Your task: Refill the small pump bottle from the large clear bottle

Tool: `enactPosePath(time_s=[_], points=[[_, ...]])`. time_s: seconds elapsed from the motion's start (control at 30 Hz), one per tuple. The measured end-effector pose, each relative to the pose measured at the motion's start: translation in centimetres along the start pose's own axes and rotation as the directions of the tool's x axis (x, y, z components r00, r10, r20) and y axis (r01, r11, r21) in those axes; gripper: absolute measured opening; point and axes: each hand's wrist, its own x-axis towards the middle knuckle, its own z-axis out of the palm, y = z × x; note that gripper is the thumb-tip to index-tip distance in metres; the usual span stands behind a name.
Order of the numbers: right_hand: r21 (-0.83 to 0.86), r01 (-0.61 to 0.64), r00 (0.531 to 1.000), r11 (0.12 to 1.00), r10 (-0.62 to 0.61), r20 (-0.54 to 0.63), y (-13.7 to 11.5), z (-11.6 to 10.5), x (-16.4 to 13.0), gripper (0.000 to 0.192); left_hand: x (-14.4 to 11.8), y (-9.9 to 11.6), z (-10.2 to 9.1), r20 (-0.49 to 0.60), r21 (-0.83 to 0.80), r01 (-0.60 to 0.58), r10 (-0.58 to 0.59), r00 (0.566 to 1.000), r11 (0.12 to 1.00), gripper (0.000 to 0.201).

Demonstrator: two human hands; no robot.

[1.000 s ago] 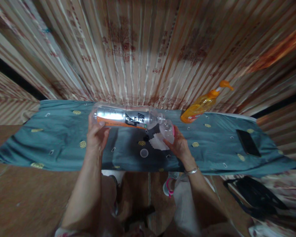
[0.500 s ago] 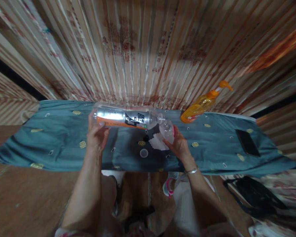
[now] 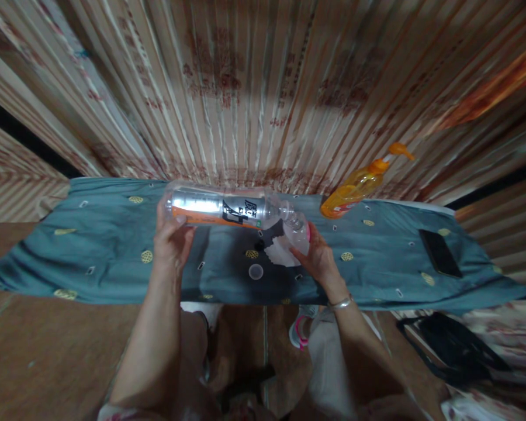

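My left hand [image 3: 173,237] is closed around the base end of a large clear plastic bottle [image 3: 217,204] with a silver and orange label. The bottle lies almost level in the air, its neck pointing right. At that neck is the mouth of a small clear bottle [image 3: 295,227] with pink at its far end, gripped by my right hand [image 3: 318,252]. Whether the two mouths touch I cannot tell. Below the small bottle a torn-edged white piece, like paper [image 3: 283,252], rests on the cloth. A small round translucent cap [image 3: 256,272] lies to its left.
A patterned teal cloth [image 3: 114,240] covers the narrow table. An orange pump bottle [image 3: 353,190] stands at the back right, and a black phone [image 3: 440,253] lies farther right. Pleated curtains [image 3: 245,88] hang behind. A black bag [image 3: 460,348] sits low at the right.
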Motion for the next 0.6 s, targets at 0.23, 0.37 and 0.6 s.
enactPosePath(time_s=[0.23, 0.37, 0.6], points=[[0.011, -0.004, 1.000, 1.000, 0.004, 0.009, 0.05, 0.04, -0.02, 0.082, 0.04, -0.21, -0.26, 0.041, 0.049, -0.024, 0.022, 0.999, 0.998, 0.028], [0.006, -0.013, 1.000, 1.000, 0.013, 0.003, 0.05, 0.03, 0.00, 0.082, 0.07, -0.17, -0.16, 0.000, -0.005, 0.001, -0.001, 1.000, 1.000, 0.036], [0.003, -0.001, 1.000, 1.000, 0.001, -0.007, 0.03, 0.05, 0.01, 0.083, 0.30, -0.31, -0.16, 0.006, -0.043, -0.004, 0.004, 1.000, 0.999, 0.046]])
